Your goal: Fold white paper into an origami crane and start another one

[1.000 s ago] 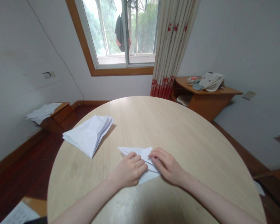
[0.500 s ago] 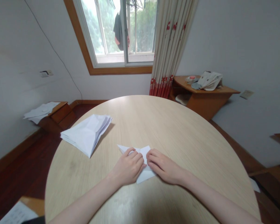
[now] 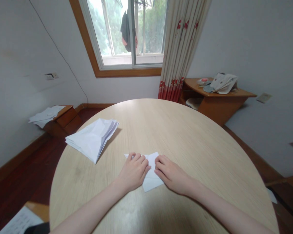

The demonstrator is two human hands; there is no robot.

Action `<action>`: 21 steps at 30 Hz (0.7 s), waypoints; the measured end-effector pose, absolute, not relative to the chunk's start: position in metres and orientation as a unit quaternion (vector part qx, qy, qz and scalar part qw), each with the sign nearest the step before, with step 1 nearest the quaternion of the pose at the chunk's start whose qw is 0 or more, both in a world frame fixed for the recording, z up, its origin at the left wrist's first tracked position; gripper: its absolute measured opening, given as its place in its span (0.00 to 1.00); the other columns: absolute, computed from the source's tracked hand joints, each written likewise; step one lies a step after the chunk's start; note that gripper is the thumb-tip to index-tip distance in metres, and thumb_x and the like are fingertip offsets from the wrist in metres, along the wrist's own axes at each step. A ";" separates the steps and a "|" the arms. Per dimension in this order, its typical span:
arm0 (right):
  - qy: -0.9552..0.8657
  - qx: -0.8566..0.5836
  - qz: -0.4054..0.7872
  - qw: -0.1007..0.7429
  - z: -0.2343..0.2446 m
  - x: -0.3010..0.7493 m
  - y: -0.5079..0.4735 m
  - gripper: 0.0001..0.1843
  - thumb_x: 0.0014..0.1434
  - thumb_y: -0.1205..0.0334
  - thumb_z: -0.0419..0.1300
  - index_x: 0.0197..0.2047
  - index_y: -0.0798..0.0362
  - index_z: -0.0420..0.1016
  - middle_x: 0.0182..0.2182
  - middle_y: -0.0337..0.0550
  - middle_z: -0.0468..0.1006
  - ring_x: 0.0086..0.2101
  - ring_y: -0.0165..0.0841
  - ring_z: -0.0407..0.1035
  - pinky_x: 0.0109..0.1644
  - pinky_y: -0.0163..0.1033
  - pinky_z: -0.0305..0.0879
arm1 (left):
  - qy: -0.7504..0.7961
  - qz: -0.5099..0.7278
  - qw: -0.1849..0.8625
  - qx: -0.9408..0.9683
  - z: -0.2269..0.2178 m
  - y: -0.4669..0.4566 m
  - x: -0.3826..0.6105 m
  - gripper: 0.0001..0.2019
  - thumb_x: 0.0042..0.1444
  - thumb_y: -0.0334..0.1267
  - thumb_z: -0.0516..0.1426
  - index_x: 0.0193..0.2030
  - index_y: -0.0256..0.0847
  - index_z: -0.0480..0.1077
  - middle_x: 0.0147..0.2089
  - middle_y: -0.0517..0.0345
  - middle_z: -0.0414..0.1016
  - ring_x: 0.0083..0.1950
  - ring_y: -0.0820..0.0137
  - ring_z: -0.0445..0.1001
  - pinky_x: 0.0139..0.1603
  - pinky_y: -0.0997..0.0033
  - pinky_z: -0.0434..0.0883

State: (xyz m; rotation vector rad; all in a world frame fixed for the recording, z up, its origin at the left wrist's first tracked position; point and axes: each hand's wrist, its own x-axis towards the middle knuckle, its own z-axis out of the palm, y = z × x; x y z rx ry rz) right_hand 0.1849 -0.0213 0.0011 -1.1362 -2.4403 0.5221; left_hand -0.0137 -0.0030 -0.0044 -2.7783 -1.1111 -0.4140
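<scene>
A folded sheet of white paper [image 3: 151,182] lies on the near middle of the round table, with a pointed corner sticking out at its far left. On its left side rests my left hand [image 3: 136,170], fingers curled and pressed down on the paper. My right hand [image 3: 171,174] has its fingers bent together over the right edge of the sheet. Between the two hands a strip of the paper shows; the parts under the fingers are hidden. Farther left, a stack of folded white papers [image 3: 94,138] stands partly fanned, apart from both hands.
The round wooden table [image 3: 197,146] has a curved edge on all visible sides. Beyond it are a window, a curtain [image 3: 179,48] and a corner desk [image 3: 217,100] bearing a cloth bag [image 3: 223,83]. A low cabinet [image 3: 67,117] with papers stands at left.
My left hand has shifted slightly left and away from my right hand, so more of the paper shows between them. The view has turned slightly left.
</scene>
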 end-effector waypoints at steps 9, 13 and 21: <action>-0.890 -0.429 0.057 0.142 0.000 0.180 -0.023 0.10 0.65 0.67 0.49 0.35 0.57 0.69 0.38 0.51 0.72 0.37 0.39 0.65 0.41 0.45 0.65 | -0.363 -0.087 0.002 -0.928 0.000 -0.002 -0.013 0.11 0.67 0.38 0.47 0.35 0.39 0.65 0.37 0.54 0.72 0.40 0.63 0.67 0.43 0.60 0.60; -0.890 -0.434 0.022 0.133 0.000 0.180 -0.022 0.10 0.65 0.67 0.49 0.35 0.57 0.70 0.37 0.51 0.72 0.37 0.40 0.65 0.40 0.45 0.65 | -0.366 -0.075 0.018 -0.927 0.001 -0.003 -0.013 0.12 0.67 0.37 0.46 0.35 0.38 0.66 0.36 0.54 0.72 0.40 0.62 0.68 0.43 0.60 0.60; -0.896 -0.428 0.000 0.118 0.002 0.179 -0.025 0.09 0.65 0.68 0.49 0.36 0.57 0.70 0.39 0.52 0.73 0.38 0.40 0.65 0.41 0.46 0.64 | -0.383 -0.040 0.023 -0.923 0.007 -0.009 -0.012 0.14 0.67 0.38 0.45 0.35 0.37 0.67 0.35 0.52 0.74 0.39 0.61 0.71 0.41 0.59 0.61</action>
